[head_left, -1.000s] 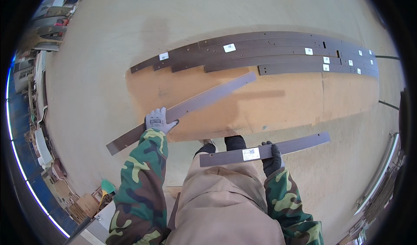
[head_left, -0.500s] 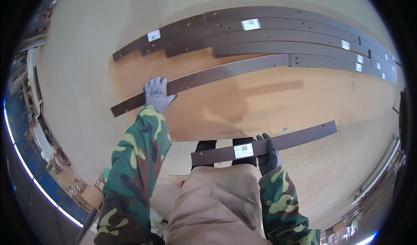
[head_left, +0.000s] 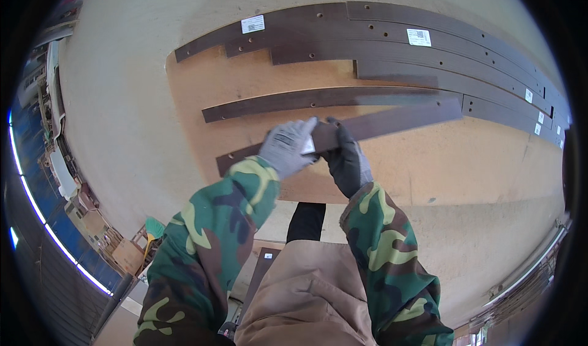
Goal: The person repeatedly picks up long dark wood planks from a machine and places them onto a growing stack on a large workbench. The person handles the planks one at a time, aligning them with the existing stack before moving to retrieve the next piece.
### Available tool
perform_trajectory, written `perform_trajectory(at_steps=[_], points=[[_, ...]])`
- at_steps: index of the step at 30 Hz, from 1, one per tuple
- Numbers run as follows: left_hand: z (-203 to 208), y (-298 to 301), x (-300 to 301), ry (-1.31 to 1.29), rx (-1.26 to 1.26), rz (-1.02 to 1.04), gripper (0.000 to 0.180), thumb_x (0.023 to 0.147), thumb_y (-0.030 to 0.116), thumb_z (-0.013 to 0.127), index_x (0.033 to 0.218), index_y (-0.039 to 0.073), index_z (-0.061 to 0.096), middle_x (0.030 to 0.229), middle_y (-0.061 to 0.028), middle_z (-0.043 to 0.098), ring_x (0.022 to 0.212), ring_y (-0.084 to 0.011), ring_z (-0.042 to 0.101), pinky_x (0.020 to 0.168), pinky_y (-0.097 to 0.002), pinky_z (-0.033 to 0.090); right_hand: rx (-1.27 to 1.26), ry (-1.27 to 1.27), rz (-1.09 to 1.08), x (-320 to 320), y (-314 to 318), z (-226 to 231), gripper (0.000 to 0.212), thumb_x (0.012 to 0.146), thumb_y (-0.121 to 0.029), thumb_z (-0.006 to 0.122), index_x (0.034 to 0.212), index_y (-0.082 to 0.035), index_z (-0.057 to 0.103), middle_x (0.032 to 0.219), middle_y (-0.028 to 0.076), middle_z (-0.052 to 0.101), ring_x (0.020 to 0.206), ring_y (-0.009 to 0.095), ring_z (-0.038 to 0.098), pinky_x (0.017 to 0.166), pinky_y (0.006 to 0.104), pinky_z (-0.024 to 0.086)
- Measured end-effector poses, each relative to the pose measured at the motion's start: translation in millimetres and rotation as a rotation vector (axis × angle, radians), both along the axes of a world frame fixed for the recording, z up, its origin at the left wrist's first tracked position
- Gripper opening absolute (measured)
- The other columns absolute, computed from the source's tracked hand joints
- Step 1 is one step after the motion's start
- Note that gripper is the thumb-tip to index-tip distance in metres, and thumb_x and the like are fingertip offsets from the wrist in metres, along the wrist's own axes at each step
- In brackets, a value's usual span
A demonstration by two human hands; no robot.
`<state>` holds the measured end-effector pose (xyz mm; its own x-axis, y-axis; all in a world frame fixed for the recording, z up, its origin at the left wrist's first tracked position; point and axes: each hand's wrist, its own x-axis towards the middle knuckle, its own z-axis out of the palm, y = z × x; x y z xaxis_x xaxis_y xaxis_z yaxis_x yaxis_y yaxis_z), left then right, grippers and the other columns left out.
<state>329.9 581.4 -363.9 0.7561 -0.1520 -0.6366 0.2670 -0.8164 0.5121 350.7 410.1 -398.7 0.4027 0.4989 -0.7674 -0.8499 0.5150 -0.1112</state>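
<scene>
Both hands are close together on one dark brown wooden strip [head_left: 392, 120], raised at a slant over the work surface. My left hand [head_left: 285, 147], in a grey glove, is closed around the strip left of its middle, its fingers against the white label [head_left: 308, 145]. My right hand [head_left: 348, 165], in a darker glove, grips the same strip just right of the label; the thumb and fingertips are partly hidden. Behind the raised strip lies another long brown strip [head_left: 257, 107]. Farther back, several brown strips [head_left: 294, 28] with drilled holes and white labels lie edge to edge.
An orange-brown sheet [head_left: 398, 168] lies under the strips on a wide pale table [head_left: 122, 95]. Beside my lap, at the lower left, there is another dark board [head_left: 260, 272]. A green broom [head_left: 154, 228] and a cardboard box [head_left: 127, 257] stand off to the left.
My left hand has left the lying strip and moved right, onto the labelled strip. My right hand has carried that strip forward from near my lap to over the sheet.
</scene>
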Motion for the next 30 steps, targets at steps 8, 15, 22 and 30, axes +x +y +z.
perform_trajectory(at_steps=[8,15,22,30], points=[[5.2,181.4,-32.2,-0.182,0.495,-0.043,0.074,0.061,0.021,0.079,0.127,0.013,0.045,0.111,-0.0096,0.054,0.105,-0.0278,0.049,0.097,-0.0452,0.031,-0.627,-0.214,0.323,24.0,-47.7,-70.3,0.038,0.089,-0.022,0.060,0.121,-0.002,0.053,0.100,0.005,0.063,0.083,0.011,0.057,0.067,0.0228,0.043],[-30.4,220.1,-43.4,-0.099,0.715,-0.031,0.073,0.067,0.016,0.075,0.131,0.021,0.041,0.124,-0.0053,0.049,0.122,-0.0239,0.041,0.104,-0.0498,0.024,-0.700,-0.225,0.406,43.0,-74.5,-112.1,0.025,0.089,-0.024,0.059,0.101,-0.003,0.058,0.075,0.002,0.060,0.063,0.010,0.055,0.056,0.0219,0.043],[-95.5,192.2,-29.2,-0.217,0.644,0.282,0.072,0.076,0.043,0.066,0.135,0.013,0.037,0.135,-0.0124,0.041,0.126,-0.0302,0.037,0.101,-0.0501,0.031,-0.637,-0.197,0.477,51.9,-70.7,-102.9,0.027,0.091,-0.029,0.055,0.103,-0.004,0.055,0.082,0.006,0.062,0.072,0.015,0.062,0.067,0.0274,0.050],[-115.7,119.8,-2.5,-0.281,0.452,0.271,0.073,0.075,0.046,0.067,0.132,0.008,0.042,0.134,-0.0186,0.042,0.126,-0.0354,0.036,0.103,-0.0469,0.030,-0.330,-0.178,0.232,60.9,-52.1,-90.7,0.040,0.094,-0.029,0.048,0.116,0.005,0.047,0.115,0.017,0.055,0.104,0.026,0.058,0.087,0.0364,0.049]])
